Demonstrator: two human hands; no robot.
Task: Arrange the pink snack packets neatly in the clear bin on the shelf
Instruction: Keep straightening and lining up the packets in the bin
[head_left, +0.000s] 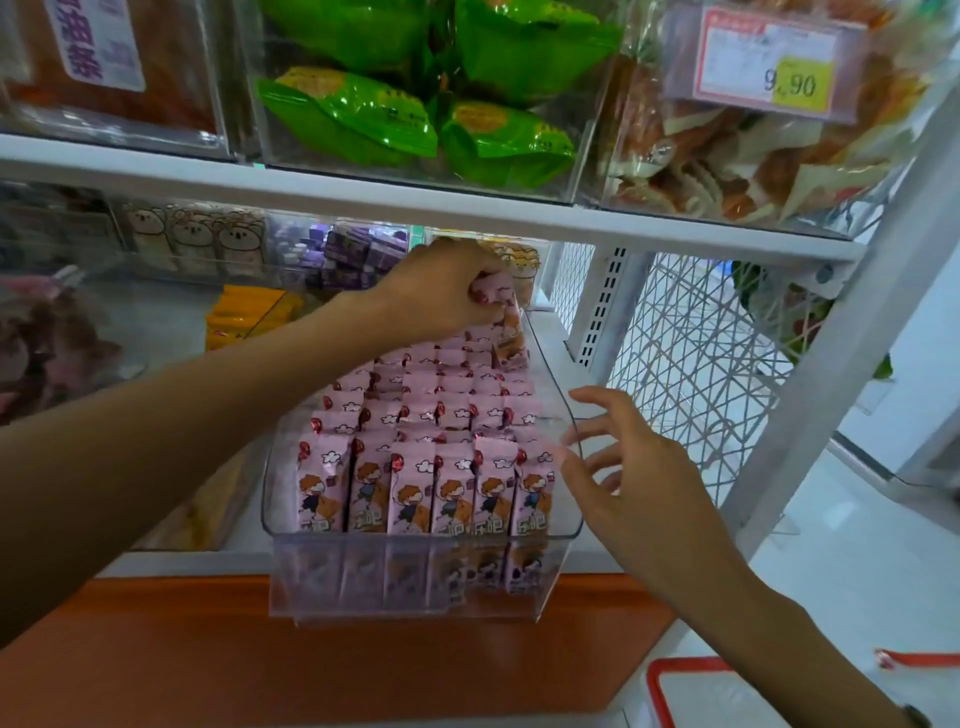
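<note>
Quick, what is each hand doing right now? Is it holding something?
Left hand: closed, gripping pink snack packets at the back of the clear bin.
Right hand: open, fingers spread beside the bin's right wall, holding nothing.

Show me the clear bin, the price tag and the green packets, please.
clear bin (563, 410): head view, right wall.
price tag (769, 62): head view, its middle.
green packets (348, 117): head view, front-left packet's face.
</note>
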